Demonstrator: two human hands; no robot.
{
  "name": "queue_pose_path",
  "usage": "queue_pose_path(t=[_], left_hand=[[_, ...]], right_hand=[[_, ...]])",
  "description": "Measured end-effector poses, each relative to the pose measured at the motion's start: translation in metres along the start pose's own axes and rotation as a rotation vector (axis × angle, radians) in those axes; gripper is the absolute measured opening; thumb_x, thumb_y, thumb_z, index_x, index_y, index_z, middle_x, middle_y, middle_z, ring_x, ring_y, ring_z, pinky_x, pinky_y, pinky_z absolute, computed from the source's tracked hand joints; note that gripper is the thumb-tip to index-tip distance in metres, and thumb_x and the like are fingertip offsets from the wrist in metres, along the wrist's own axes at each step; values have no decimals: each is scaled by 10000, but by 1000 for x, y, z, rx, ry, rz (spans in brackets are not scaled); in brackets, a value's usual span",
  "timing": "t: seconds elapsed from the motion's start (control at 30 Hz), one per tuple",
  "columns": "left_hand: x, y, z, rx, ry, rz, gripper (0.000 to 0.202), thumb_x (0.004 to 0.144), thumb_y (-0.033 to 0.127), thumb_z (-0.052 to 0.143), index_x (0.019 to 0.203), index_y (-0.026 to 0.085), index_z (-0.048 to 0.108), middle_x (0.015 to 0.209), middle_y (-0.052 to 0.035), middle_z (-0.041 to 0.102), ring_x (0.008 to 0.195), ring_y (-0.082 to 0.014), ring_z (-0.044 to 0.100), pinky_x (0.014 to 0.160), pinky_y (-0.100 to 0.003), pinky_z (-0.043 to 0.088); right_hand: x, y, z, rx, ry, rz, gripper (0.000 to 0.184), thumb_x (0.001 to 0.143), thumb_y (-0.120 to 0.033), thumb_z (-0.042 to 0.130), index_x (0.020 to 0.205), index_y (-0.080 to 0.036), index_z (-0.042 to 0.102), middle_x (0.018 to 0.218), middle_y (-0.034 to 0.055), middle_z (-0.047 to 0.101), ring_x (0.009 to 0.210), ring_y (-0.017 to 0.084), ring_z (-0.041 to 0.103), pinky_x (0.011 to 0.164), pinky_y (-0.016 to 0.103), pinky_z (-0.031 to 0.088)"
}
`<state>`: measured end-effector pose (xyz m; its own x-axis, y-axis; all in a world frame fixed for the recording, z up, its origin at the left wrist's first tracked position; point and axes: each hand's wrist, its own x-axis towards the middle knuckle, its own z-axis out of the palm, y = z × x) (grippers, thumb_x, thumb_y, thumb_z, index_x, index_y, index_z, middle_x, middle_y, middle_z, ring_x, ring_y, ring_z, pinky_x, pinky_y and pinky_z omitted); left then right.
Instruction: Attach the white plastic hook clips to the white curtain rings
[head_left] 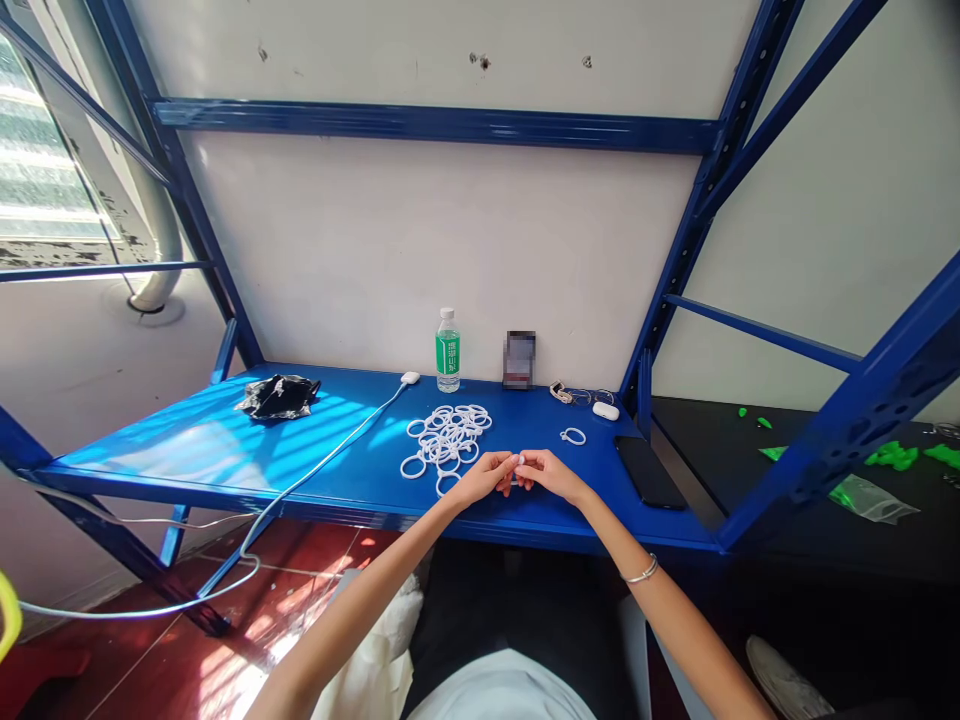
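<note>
Near the front edge of the blue shelf top, my left hand (486,478) and my right hand (552,471) meet fingertip to fingertip. Both are closed in a pinch. A speck of white shows between the fingers, but what they hold is mostly hidden. Just beyond and to the left lies a loose heap of white rings (442,447), some overlapping and a few apart at its edge. One more white ring (574,436), with a small tab, rests by itself to the right of the heap.
Behind the heap stand a water bottle (448,352) and a blurred-out upright device (519,360). A black phone (648,472), a white case (605,411) and glasses (592,397) lie right. Left are a crumpled black bag (281,397) and a white cable (330,455). Blue posts (679,250) frame the shelf.
</note>
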<state>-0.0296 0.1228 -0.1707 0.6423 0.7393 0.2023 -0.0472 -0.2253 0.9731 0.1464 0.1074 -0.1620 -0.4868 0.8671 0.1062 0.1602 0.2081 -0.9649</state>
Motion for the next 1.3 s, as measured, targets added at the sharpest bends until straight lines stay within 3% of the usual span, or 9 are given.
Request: queue_pose_path(t=[0.23,0.37,0.8,0.97,1.1,1.2,1.3], left_hand=[[1,1,4,-392,-134,-17,464,819,544,572,582,174,423,412,57,353,590,-170,584,719,-305,443],[2,-1,8,-517,-192,0,451,827,491,595,558,174,421,409,53,342,585,-163,569,755,-320,438],[-6,17,12,-527,-259,-82,533,776,576,617,501,189,375,389,36,339,691,-234,640,713,-322,457],[-7,22,13,-584,-276,-53,514,789,559,615,525,183,385,426,36,360,731,-228,650,728,-313,465],[-6,26,6,-422,-185,6,479,834,565,544,582,172,438,488,3,480,725,-209,642,740,-319,465],[-5,29,-8,-96,-82,57,395,872,531,489,848,150,590,832,-82,659,863,-208,637,777,-317,475],[-7,31,-24,414,68,111,347,904,433,460,1119,186,573,1138,-107,617,976,-219,604,772,-314,482]], right_hand=[[-2,-5,0,319,-125,-26,357,826,-433,562,609,-183,428,551,-47,373,555,120,464,683,304,459],[-1,1,-3,453,-168,-22,376,825,-424,514,565,-196,367,549,-41,336,547,125,451,691,326,470],[-2,11,-3,671,-318,-48,303,788,-299,464,520,-194,370,479,-28,388,517,183,590,698,340,480],[-3,7,-2,731,-298,-79,355,780,-358,444,486,-203,322,462,-35,324,482,183,562,659,356,482],[-2,-2,-1,611,-154,-53,362,817,-382,474,522,-191,385,531,-27,369,533,156,529,687,343,460],[-1,-9,-7,398,33,-28,306,818,-397,549,620,-166,522,643,3,478,623,139,500,644,276,411],[-4,-11,-26,60,219,1,326,820,-463,550,718,-160,612,689,15,535,641,133,481,633,256,385]])
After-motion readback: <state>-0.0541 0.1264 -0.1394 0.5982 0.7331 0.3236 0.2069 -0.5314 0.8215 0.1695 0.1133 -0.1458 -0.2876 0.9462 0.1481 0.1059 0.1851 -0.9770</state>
